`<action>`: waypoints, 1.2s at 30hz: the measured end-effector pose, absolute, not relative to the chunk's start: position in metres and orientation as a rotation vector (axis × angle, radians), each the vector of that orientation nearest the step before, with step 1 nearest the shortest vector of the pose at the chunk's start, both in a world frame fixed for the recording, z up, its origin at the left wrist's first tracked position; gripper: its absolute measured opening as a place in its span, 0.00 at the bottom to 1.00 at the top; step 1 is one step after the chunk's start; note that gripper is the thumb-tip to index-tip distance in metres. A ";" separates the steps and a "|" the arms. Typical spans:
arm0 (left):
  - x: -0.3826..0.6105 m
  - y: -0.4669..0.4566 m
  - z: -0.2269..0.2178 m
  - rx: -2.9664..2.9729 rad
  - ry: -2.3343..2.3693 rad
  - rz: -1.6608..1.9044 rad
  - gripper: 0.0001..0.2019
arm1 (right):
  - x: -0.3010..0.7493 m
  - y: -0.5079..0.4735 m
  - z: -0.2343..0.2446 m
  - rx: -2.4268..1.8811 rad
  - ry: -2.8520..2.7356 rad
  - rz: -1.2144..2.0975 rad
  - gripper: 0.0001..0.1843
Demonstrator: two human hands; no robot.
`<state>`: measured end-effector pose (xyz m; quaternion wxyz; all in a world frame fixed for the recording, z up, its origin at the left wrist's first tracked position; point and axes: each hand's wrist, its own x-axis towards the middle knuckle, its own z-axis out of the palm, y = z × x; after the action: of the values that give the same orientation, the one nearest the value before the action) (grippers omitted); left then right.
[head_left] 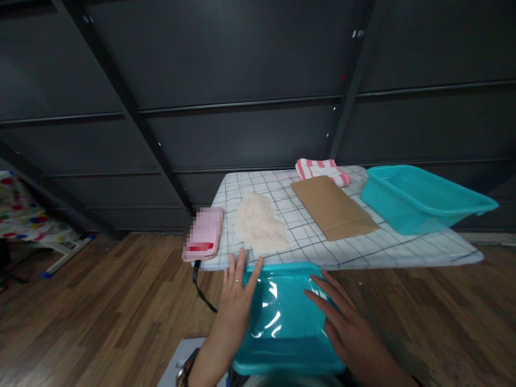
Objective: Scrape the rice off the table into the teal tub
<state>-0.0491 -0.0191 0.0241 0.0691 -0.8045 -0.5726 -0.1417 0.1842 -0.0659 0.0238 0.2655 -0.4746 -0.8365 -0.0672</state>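
Note:
A teal plastic tub (284,355) sits right in front of me, below the near edge of a table with a white grid-pattern cloth (363,247). My left hand (237,298) lies flat on the tub's left rim, fingers stretched out, a ring on one finger. My right hand (342,320) rests on the right rim, fingers spread. Neither hand holds anything. A pile of white rice (260,223) lies loose on the cloth just beyond the tub.
On the cloth lie a brown paper bag (332,207), a pink-and-white striped towel (322,170) and a second teal tub (419,199) at the right. A pink object (203,239) with a black strap sits at the table's left corner. Wood floor, dark metal wall behind.

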 end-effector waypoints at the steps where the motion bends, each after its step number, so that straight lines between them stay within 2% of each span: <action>1: -0.050 -0.019 0.024 -2.433 -1.723 -0.451 0.51 | 0.185 -0.066 0.025 -1.268 -2.249 -0.172 0.28; 10: -0.057 -0.019 0.021 -2.641 -1.769 -0.522 0.54 | 0.196 -0.058 0.038 -1.198 -2.168 -0.098 0.25; 16: -0.045 -0.018 0.020 -2.530 -1.776 -0.558 0.54 | 0.201 -0.060 0.028 -1.118 -2.191 -0.180 0.24; 22: -0.034 -0.012 0.033 -2.434 -1.790 -0.396 0.50 | 0.199 -0.055 0.023 -1.204 -2.103 -0.256 0.24; 36: -0.041 -0.012 0.040 -2.531 -2.015 -0.146 0.52 | 0.191 -0.061 0.029 -1.298 -2.187 -0.046 0.30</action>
<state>-0.0409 -0.0119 0.0404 -0.0483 -0.7807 -0.6214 -0.0450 0.1909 -0.0607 0.0294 0.2945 -0.4878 -0.8216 -0.0173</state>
